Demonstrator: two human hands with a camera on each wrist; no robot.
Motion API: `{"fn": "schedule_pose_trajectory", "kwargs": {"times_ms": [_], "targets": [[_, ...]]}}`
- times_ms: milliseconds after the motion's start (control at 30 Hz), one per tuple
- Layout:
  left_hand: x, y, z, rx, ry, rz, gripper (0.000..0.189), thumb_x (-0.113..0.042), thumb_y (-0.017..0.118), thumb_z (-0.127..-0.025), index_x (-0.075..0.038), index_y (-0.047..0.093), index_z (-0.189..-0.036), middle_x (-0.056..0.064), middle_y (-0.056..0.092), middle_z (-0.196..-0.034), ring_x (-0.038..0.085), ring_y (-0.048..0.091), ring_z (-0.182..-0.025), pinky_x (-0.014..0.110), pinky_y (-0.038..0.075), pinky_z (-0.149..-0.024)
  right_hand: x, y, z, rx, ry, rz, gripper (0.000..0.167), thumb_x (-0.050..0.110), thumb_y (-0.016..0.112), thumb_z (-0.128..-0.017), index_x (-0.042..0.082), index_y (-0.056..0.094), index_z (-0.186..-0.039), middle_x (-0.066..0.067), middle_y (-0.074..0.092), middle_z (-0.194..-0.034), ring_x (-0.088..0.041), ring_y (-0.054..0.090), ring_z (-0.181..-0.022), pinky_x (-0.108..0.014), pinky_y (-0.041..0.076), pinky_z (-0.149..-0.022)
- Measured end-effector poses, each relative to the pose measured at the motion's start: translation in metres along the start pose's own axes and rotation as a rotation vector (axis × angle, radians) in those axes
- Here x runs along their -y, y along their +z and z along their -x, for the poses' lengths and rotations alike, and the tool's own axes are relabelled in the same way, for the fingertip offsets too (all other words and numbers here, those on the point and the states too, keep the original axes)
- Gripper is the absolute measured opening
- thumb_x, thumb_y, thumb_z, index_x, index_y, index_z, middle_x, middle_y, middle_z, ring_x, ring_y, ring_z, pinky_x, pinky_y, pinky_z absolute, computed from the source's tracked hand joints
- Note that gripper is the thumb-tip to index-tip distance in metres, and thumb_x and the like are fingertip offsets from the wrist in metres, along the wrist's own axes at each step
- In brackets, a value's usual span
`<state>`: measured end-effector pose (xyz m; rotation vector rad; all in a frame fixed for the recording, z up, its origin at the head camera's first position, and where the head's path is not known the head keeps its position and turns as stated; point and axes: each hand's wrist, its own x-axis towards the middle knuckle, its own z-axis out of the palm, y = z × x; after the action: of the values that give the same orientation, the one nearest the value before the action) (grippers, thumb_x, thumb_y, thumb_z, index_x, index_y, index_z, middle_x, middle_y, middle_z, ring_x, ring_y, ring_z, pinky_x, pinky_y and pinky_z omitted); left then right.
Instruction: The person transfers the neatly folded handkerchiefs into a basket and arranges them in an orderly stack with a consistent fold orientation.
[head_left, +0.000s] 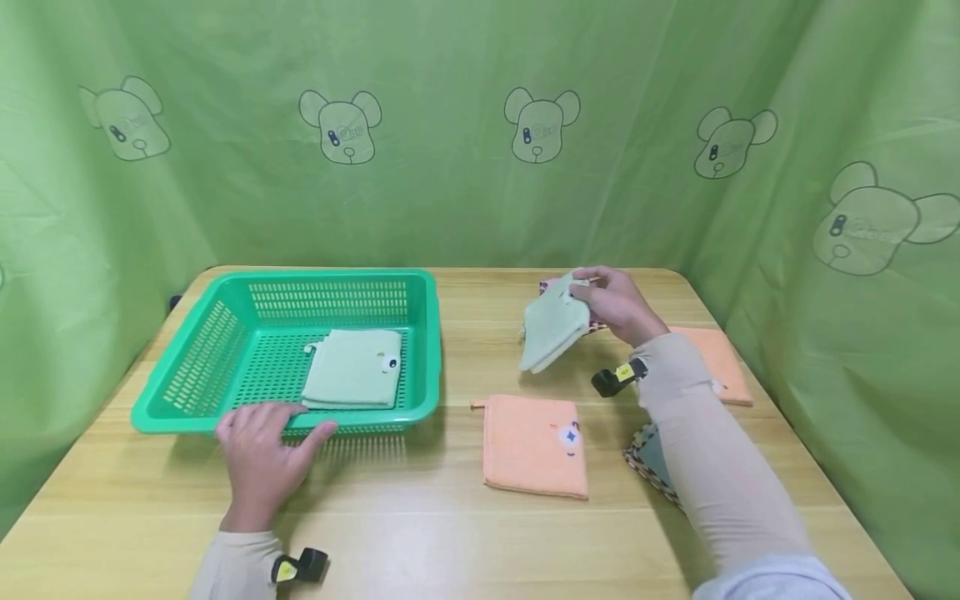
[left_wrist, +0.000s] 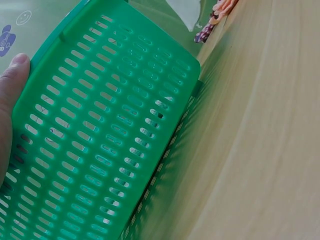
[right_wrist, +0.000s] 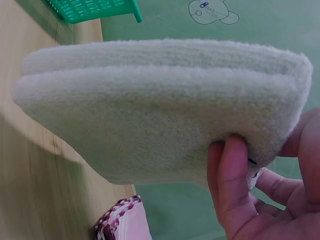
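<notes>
My left hand (head_left: 262, 458) grips the front rim of a green plastic basket (head_left: 161, 408), with the thumb (left_wrist: 12, 80) beside the rim in the left wrist view. Inside the basket lies a folded pale green towel (head_left: 352, 367) with a small face on it. Over the table's back right, my right hand (head_left: 618, 304) pinches a second folded pale green towel (head_left: 555, 325) by one edge. That towel hangs tilted above the table, and its thick folded layers (right_wrist: 165, 80) fill much of the right wrist view.
A folded orange towel (head_left: 532, 446) lies at the table's middle. Another orange towel (head_left: 716, 358) sits at the right edge. A blue-grey cloth with a checked border (head_left: 656, 462) is partly under my right arm. Behind the held towel lies a pink cloth with a patterned border (right_wrist: 132, 222).
</notes>
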<state>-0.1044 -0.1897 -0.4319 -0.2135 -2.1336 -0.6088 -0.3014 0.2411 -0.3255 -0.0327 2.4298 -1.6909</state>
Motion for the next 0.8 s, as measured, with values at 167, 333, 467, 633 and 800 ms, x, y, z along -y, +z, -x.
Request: {"fn": "schedule_pose_trajectory", "kwargs": {"times_ms": [167, 333, 467, 633, 800], "targets": [[0.002, 0.001, 0.001, -0.002, 0.007, -0.009, 0.079, -0.078, 0.047, -0.082, -0.002, 0.067, -0.080, 0.017, 0.067, -0.079, 0.039, 0.053, -0.076, 0.059, 0.025, -0.082, 0.002, 0.003, -0.001, 0.009, -0.002, -0.030, 0.046, 0.013, 0.054, -0.099, -0.003, 0.039, -0.140, -0.017, 0.046, -0.117, -0.016, 0.061, -0.082, -0.028, 0.054, -0.073], [0.002, 0.001, 0.001, -0.001, 0.005, -0.005, 0.079, -0.078, 0.047, -0.082, -0.002, 0.067, -0.080, 0.017, 0.067, -0.079, 0.039, 0.053, -0.076, 0.059, 0.025, -0.082, 0.004, 0.006, -0.002, 0.012, -0.010, -0.044, 0.045, 0.012, 0.053, -0.099, -0.003, 0.039, -0.140, -0.018, 0.046, -0.119, -0.016, 0.062, -0.082, -0.028, 0.054, -0.073], [0.001, 0.001, 0.001, 0.004, -0.002, -0.001, 0.080, -0.079, 0.046, -0.082, -0.002, 0.067, -0.081, 0.018, 0.067, -0.079, 0.039, 0.053, -0.076, 0.059, 0.026, -0.082, 0.007, 0.008, -0.002, 0.016, -0.020, -0.065, 0.044, 0.010, 0.053, -0.099, -0.003, 0.040, -0.139, -0.019, 0.047, -0.120, -0.018, 0.062, -0.085, -0.029, 0.054, -0.076], [0.001, 0.000, 0.001, 0.010, -0.005, -0.003, 0.080, -0.079, 0.046, -0.082, -0.002, 0.067, -0.081, 0.018, 0.067, -0.080, 0.039, 0.053, -0.078, 0.059, 0.025, -0.084, 0.010, 0.011, -0.002, 0.025, -0.021, -0.091, 0.043, 0.009, 0.053, -0.099, -0.003, 0.039, -0.139, -0.019, 0.047, -0.119, -0.019, 0.061, -0.088, -0.030, 0.054, -0.078], [0.002, 0.001, 0.000, 0.002, 0.012, -0.008, 0.079, -0.078, 0.047, -0.082, -0.002, 0.066, -0.080, 0.018, 0.067, -0.079, 0.039, 0.053, -0.077, 0.060, 0.025, -0.082, 0.013, 0.014, -0.003, 0.035, -0.016, -0.110, 0.045, 0.008, 0.054, -0.099, -0.003, 0.039, -0.140, -0.018, 0.046, -0.119, -0.019, 0.061, -0.089, -0.030, 0.053, -0.080]]}}
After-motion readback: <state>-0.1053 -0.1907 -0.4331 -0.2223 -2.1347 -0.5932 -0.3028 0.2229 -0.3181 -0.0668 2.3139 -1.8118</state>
